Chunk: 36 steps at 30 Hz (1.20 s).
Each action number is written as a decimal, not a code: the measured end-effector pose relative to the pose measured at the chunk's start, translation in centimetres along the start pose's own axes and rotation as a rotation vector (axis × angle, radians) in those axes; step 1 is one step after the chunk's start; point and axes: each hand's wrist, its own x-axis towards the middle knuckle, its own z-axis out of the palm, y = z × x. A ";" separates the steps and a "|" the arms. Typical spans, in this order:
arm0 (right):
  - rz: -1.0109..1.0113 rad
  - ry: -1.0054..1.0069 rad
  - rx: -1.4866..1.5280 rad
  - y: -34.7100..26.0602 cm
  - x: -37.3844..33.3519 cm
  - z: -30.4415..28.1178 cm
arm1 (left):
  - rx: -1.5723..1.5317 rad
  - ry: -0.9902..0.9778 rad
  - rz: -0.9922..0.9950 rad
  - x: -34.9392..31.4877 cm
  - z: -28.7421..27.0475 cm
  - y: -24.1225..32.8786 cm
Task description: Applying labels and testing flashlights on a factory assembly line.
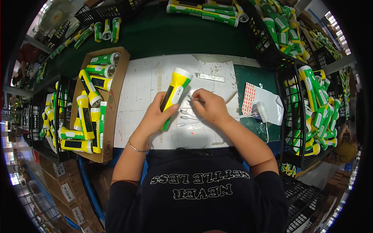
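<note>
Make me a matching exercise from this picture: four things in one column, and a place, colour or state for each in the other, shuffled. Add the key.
Column one
1. Left hand
2. Cardboard box
3. White charger
4. Patterned sheet

Column two
A. Left of the white work surface
B. Has small red marks in rows
C. Has a white cord running from it
D. Closed around a yellow, green and white flashlight

Right pairs: 1-D, 2-A, 3-C, 4-B
</note>
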 end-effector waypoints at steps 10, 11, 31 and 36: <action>0.335 -0.193 0.754 0.3 0.2 -3.8 | 0.206 0.003 0.060 0.7 3.1 1.7; 0.360 -0.183 0.747 0.2 0.2 -4.0 | 0.247 0.022 0.062 0.6 3.3 1.9; 0.150 -0.141 0.335 -1.6 -1.2 -4.2 | -0.333 0.159 0.085 2.6 3.0 1.3; 0.084 -0.054 0.253 -1.7 0.1 -4.7 | -0.691 -0.107 0.216 2.4 5.3 3.2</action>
